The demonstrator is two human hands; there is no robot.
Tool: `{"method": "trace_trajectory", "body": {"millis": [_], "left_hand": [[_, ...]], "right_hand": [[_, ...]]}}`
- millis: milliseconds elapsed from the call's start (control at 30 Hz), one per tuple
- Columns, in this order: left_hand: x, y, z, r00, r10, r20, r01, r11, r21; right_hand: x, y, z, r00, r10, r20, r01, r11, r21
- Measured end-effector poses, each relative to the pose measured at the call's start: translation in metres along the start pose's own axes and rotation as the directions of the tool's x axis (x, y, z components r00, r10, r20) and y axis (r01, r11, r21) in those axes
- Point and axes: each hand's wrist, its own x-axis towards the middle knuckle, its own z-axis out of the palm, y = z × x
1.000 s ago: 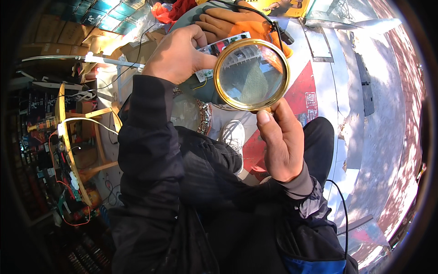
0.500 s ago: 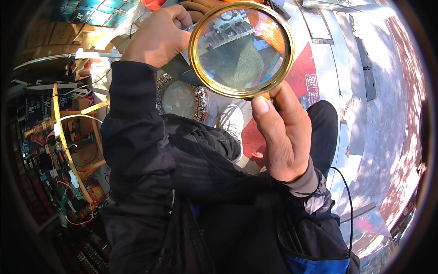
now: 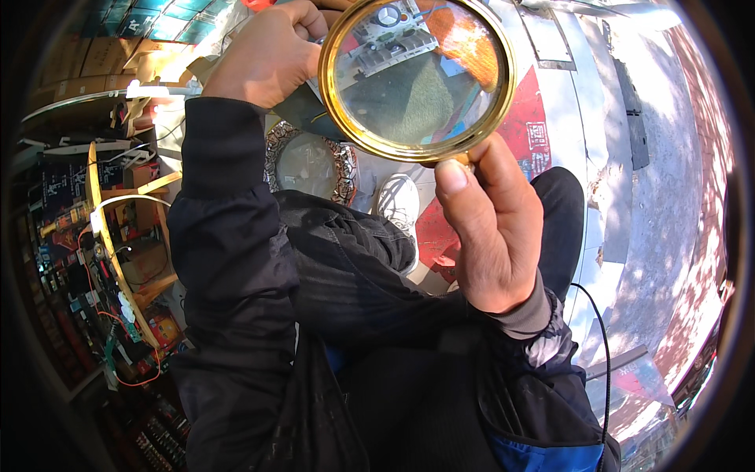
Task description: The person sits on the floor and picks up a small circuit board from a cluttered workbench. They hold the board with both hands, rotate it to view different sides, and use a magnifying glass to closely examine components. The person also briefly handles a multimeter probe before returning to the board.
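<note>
My right hand (image 3: 499,228) grips the short handle of a round magnifying glass (image 3: 418,152) with a gold rim, thumb in front and fingers behind. Beyond the lens, on the upper left, my left hand (image 3: 267,59) has its fingers curled closed at the edge of a pale board with small electronic parts (image 3: 393,49). Most of that board shows only through the lens, enlarged, with a round piece near its top. A greenish surface and an orange-brown shape (image 3: 472,51) also appear through the glass; I cannot tell what the shape is.
Below my left hand stands a round object (image 3: 308,167) with a patterned rim. A white shoe (image 3: 399,203) rests on red and pale flooring. To the left are a wooden frame (image 3: 102,212), loose wires and cluttered electronics. A black cable (image 3: 604,346) hangs at the right.
The magnifying glass has shifted slightly and looks a little larger. More of the pale board, with its round piece, shows inside the lens. My left hand has moved slightly left and up.
</note>
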Motion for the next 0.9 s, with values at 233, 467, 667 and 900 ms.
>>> {"method": "trace_trajectory", "body": {"millis": [233, 467, 667, 900], "left_hand": [[0.0019, -0.0025, 0.0004, 1.0, -0.011, 0.019, 0.012, 0.999, -0.046], [0.003, -0.0052, -0.0009, 0.999, 0.044, -0.002, -0.044, 0.995, 0.087], [0.0022, -0.0069, 0.0008, 0.998, 0.059, -0.027, -0.057, 0.996, 0.066], [0.0027, -0.0083, 0.0013, 1.0, 0.01, 0.004, -0.01, 0.999, -0.031]], "right_hand": [[-0.0001, -0.0018, -0.0015, 1.0, 0.009, 0.003, -0.009, 1.0, -0.03], [0.0003, -0.0037, -0.0009, 1.0, 0.026, 0.004, -0.026, 0.999, -0.018], [-0.0003, -0.0068, -0.0018, 0.999, 0.044, 0.013, -0.044, 0.999, -0.003], [-0.0003, -0.0065, -0.0009, 0.999, 0.042, 0.015, -0.042, 0.999, -0.011]]}}
